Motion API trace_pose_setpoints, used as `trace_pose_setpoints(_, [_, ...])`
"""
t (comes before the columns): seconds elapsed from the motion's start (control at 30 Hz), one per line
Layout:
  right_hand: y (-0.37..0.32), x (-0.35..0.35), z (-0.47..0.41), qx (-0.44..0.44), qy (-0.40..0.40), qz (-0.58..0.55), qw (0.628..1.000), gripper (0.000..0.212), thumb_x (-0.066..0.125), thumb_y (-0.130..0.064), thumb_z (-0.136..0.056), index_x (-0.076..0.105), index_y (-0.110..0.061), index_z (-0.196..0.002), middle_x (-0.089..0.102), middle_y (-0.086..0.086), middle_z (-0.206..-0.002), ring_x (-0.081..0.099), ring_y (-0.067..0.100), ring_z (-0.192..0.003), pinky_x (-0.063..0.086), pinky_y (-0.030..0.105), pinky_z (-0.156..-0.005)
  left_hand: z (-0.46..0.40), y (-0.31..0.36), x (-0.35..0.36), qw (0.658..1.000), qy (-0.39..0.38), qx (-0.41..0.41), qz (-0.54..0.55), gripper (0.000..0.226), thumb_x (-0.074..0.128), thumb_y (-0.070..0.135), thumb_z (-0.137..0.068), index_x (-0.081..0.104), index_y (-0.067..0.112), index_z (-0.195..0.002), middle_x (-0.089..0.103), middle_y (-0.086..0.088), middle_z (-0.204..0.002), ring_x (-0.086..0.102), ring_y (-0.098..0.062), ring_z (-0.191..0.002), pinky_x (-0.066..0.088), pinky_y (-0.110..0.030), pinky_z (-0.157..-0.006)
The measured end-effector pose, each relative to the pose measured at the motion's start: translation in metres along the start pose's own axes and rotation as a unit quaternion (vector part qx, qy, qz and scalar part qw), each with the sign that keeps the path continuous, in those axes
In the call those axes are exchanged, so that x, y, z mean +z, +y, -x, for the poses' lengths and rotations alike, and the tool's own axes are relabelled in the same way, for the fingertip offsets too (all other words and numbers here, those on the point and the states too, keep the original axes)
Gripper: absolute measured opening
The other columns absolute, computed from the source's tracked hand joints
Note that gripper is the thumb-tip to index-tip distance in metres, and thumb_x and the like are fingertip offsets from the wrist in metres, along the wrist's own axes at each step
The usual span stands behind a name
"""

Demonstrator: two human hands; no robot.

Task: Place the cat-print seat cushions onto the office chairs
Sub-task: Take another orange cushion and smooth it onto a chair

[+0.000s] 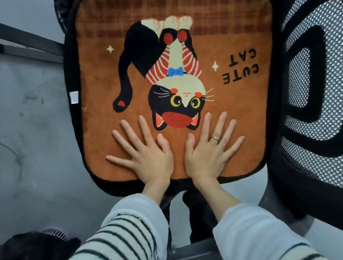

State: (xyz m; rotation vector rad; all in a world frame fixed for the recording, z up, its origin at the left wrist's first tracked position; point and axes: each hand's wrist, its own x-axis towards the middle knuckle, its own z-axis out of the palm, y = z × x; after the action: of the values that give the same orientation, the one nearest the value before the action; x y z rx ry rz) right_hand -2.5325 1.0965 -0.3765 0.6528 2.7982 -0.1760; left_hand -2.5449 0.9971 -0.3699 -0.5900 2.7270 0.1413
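An orange cat-print cushion (106, 90) with a black cat and the words "CUTE CAT" lies flat on the black seat of an office chair (69, 62), covering nearly all of it. My left hand (145, 154) and my right hand (209, 149) rest palm down, side by side, on the cushion's near edge, fingers spread and holding nothing. A ring sits on one finger of my right hand. The chair's mesh backrest (322, 91) stands at the right.
Grey floor (23, 129) lies to the left of the chair. A dark bar (10, 39) runs diagonally at the upper left. The chair's dark base (193, 253) shows between my striped sleeves. A dark object (29, 259) sits at the lower left.
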Motion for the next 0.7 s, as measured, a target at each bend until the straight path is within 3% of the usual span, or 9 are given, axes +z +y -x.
trace_pose_setpoints(0.2, [0.0,-0.019,0.002,-0.013,-0.055,0.006,0.998,0.064,0.027,-0.048,-0.094,0.01,-0.023,-0.151,0.01,0.013,-0.159,0.004,0.036,-0.145,0.003,0.063,-0.113,0.001,-0.004,-0.019,0.997,-0.074,0.027,-0.017,0.063,0.014,0.049,-0.094,-0.011,0.03,-0.148,-0.012,-0.013,-0.158,-0.012,-0.039,-0.143,0.001,-0.078,-0.099])
trace_pose_setpoints(0.3, [0.015,-0.033,0.0,-0.056,-0.17,0.009,0.984,0.066,0.027,-0.049,-0.096,-0.003,-0.028,-0.151,-0.011,0.008,-0.159,-0.012,0.032,-0.146,-0.003,0.059,-0.114,-0.001,-0.02,-0.03,0.978,-0.185,0.08,-0.048,0.064,0.016,0.053,-0.095,-0.02,0.035,-0.145,-0.03,-0.008,-0.153,-0.027,-0.036,-0.14,0.001,-0.074,-0.103])
trace_pose_setpoints(0.37, [0.027,-0.062,0.003,-0.089,-0.232,0.015,0.969,0.066,0.031,-0.044,-0.097,-0.003,-0.029,-0.151,-0.015,0.005,-0.159,-0.014,0.029,-0.146,0.002,0.057,-0.115,0.003,-0.034,-0.057,0.953,-0.261,0.138,-0.07,0.067,0.026,0.049,-0.096,-0.017,0.038,-0.145,-0.032,-0.005,-0.152,-0.025,-0.034,-0.141,0.006,-0.069,-0.107])
trace_pose_setpoints(0.43, [0.034,-0.085,0.005,-0.081,-0.307,-0.026,0.948,0.062,0.034,-0.037,-0.098,0.003,-0.028,-0.151,-0.007,0.005,-0.16,-0.004,0.029,-0.147,0.014,0.055,-0.116,0.006,-0.05,-0.075,0.925,-0.348,0.144,-0.053,0.063,0.033,0.042,-0.097,-0.001,0.035,-0.149,-0.021,-0.004,-0.156,-0.012,-0.032,-0.144,0.015,-0.062,-0.112])
trace_pose_setpoints(0.5, [0.033,-0.116,0.006,-0.045,-0.358,-0.107,0.926,0.06,0.034,-0.033,-0.099,0.006,-0.027,-0.151,0.009,0.01,-0.159,0.017,0.032,-0.144,0.026,0.049,-0.113,0.013,-0.06,-0.1,0.918,-0.378,0.121,-0.014,0.058,0.036,0.038,-0.097,0.014,0.025,-0.15,0.003,-0.01,-0.159,0.01,-0.03,-0.144,0.022,-0.05,-0.114])
trace_pose_setpoints(0.57, [0.029,-0.162,0.01,-0.035,-0.34,-0.178,0.923,0.058,0.034,-0.032,-0.1,0.01,-0.022,-0.152,0.026,0.012,-0.153,0.034,0.032,-0.136,0.032,0.041,-0.107,0.029,-0.06,-0.138,0.93,-0.35,0.083,0.07,0.059,0.039,0.037,-0.097,0.017,0.021,-0.149,0.022,-0.013,-0.155,0.024,-0.028,-0.141,0.026,-0.041,-0.114])
trace_pose_setpoints(0.7, [0.015,-0.226,0.014,-0.092,-0.317,-0.246,0.911,0.05,0.038,-0.033,-0.099,0.029,-0.017,-0.146,0.043,0.008,-0.146,0.04,0.026,-0.133,0.033,0.036,-0.108,0.059,-0.046,-0.198,0.938,-0.263,0.027,0.222,0.055,0.04,0.037,-0.098,0.021,0.023,-0.148,0.037,-0.007,-0.148,0.037,-0.024,-0.135,0.031,-0.035,-0.109])
